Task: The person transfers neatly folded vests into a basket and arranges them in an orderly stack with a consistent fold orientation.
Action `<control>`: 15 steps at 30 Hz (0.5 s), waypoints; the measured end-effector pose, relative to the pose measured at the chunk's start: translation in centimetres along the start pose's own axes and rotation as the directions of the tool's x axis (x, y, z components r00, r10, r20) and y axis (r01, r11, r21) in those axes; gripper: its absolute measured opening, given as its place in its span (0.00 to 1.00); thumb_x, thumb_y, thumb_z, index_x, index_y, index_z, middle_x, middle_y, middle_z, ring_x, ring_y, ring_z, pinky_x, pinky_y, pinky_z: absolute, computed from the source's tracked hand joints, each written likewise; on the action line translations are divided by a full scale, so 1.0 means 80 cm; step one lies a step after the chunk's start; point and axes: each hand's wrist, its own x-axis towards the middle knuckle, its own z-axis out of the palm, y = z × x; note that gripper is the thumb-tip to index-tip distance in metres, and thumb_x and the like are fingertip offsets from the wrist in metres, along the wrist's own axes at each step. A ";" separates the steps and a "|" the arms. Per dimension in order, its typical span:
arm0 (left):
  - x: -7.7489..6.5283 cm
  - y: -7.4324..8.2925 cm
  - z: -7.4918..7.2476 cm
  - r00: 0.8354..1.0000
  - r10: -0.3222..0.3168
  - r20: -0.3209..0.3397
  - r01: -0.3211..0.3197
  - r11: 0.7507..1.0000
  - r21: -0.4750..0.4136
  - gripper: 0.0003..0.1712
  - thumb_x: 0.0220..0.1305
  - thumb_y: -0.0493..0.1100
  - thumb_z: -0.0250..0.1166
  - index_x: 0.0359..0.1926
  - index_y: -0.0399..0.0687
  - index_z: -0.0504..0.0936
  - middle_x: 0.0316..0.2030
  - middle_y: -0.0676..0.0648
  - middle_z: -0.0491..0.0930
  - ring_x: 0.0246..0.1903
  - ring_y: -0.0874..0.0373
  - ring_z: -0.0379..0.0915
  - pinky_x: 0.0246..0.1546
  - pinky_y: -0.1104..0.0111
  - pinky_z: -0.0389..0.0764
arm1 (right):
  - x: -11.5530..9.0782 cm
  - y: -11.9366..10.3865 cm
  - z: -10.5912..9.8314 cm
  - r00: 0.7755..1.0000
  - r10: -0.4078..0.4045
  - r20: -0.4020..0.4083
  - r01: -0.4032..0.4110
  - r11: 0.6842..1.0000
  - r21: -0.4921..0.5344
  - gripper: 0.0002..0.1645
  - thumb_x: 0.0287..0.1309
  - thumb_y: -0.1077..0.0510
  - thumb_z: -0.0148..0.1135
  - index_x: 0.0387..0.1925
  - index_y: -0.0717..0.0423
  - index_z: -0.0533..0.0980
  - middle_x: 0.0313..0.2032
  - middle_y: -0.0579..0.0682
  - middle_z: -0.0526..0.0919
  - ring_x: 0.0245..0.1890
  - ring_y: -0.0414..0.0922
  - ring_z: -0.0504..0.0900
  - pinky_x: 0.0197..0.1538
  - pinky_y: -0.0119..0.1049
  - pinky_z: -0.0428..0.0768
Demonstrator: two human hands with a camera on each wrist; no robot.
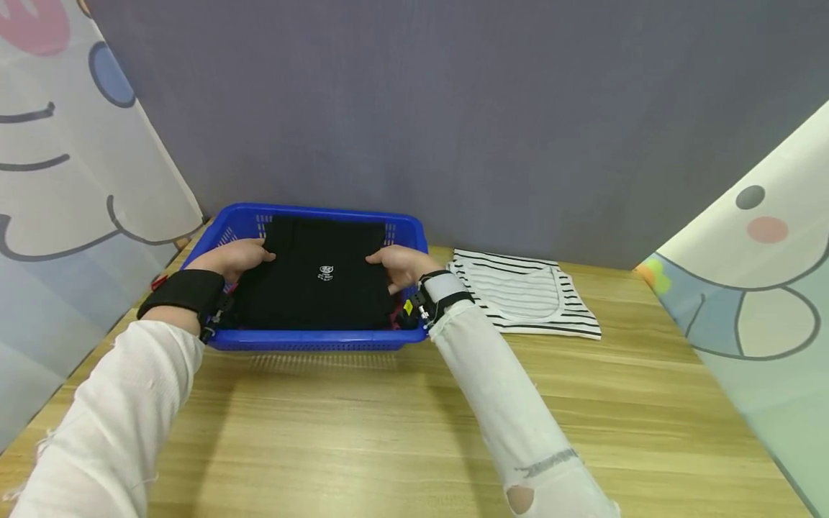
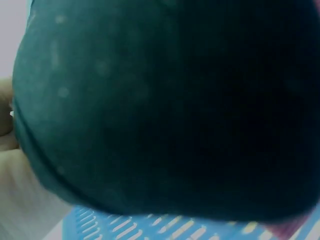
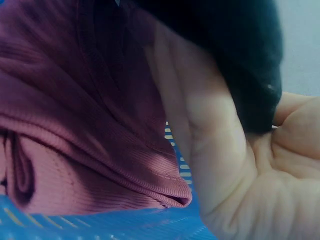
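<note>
A folded black garment point(image 1: 311, 298) with a small white print lies level at the blue plastic basket point(image 1: 311, 337). My left hand point(image 1: 239, 257) grips its left edge, thumb on top. On the opposite edge my right hand point(image 1: 403, 265) holds the cloth between thumb and fingers, the fingers passing underneath. In the right wrist view, a dusky pink ribbed garment point(image 3: 90, 145) lies folded in the basket below the black cloth point(image 3: 240, 60). Dark cloth point(image 2: 150, 110) fills most of the left wrist view and hides the left fingertips.
To the right of the basket, a white garment with black stripes point(image 1: 518, 291) lies flat on the wooden table point(image 1: 363, 432). A grey panel point(image 1: 466, 129) stands behind, and cartoon-printed sheets point(image 1: 71, 187) flank both sides.
</note>
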 end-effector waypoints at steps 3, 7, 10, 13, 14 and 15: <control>-0.001 -0.001 0.001 0.999 -0.018 0.027 0.018 1.000 0.012 0.37 0.74 0.36 0.34 0.66 0.30 0.17 0.68 0.21 0.31 0.64 0.32 0.51 0.61 0.50 0.66 | 0.001 0.002 0.000 1.000 0.006 0.016 -0.006 1.000 -0.017 0.17 0.74 0.55 0.36 0.48 0.62 0.68 0.41 0.52 0.76 0.37 0.45 0.76 0.45 0.41 0.77; 0.000 -0.003 0.001 0.999 -0.029 0.041 0.029 1.000 0.008 0.38 0.73 0.35 0.35 0.66 0.30 0.17 0.67 0.25 0.20 0.68 0.31 0.39 0.65 0.48 0.60 | 0.000 0.003 0.001 1.000 0.015 0.027 -0.014 0.999 -0.032 0.16 0.74 0.55 0.37 0.45 0.61 0.68 0.38 0.50 0.76 0.35 0.43 0.76 0.39 0.38 0.77; 0.001 -0.004 0.002 0.998 -0.027 0.060 0.028 0.999 -0.022 0.38 0.73 0.33 0.35 0.65 0.30 0.15 0.65 0.28 0.13 0.69 0.30 0.29 0.67 0.47 0.55 | -0.001 0.002 0.002 0.999 0.027 0.043 -0.026 0.999 -0.043 0.16 0.74 0.54 0.36 0.43 0.59 0.69 0.37 0.50 0.77 0.36 0.44 0.77 0.39 0.38 0.78; 0.001 -0.004 0.002 0.996 -0.031 0.078 0.035 0.998 -0.046 0.38 0.72 0.33 0.34 0.64 0.30 0.14 0.65 0.29 0.11 0.69 0.31 0.29 0.67 0.48 0.56 | 0.000 0.000 0.003 0.998 0.039 0.056 -0.036 0.998 -0.055 0.16 0.75 0.54 0.35 0.42 0.58 0.69 0.37 0.49 0.77 0.36 0.44 0.78 0.39 0.38 0.79; 0.001 -0.004 0.001 0.996 -0.032 0.081 0.036 0.998 -0.042 0.38 0.72 0.33 0.35 0.64 0.30 0.14 0.65 0.28 0.12 0.69 0.31 0.29 0.67 0.49 0.57 | 0.000 0.000 0.003 0.997 0.041 0.058 -0.038 0.997 -0.061 0.16 0.75 0.54 0.35 0.43 0.58 0.69 0.37 0.49 0.77 0.35 0.43 0.78 0.38 0.38 0.79; 0.001 -0.004 0.001 0.996 -0.035 0.084 0.038 0.998 -0.042 0.38 0.72 0.32 0.35 0.64 0.29 0.14 0.65 0.28 0.12 0.69 0.30 0.31 0.66 0.49 0.57 | 0.001 0.000 0.003 0.997 0.042 0.059 -0.039 0.997 -0.065 0.16 0.75 0.54 0.35 0.43 0.58 0.69 0.36 0.49 0.77 0.35 0.43 0.78 0.38 0.38 0.79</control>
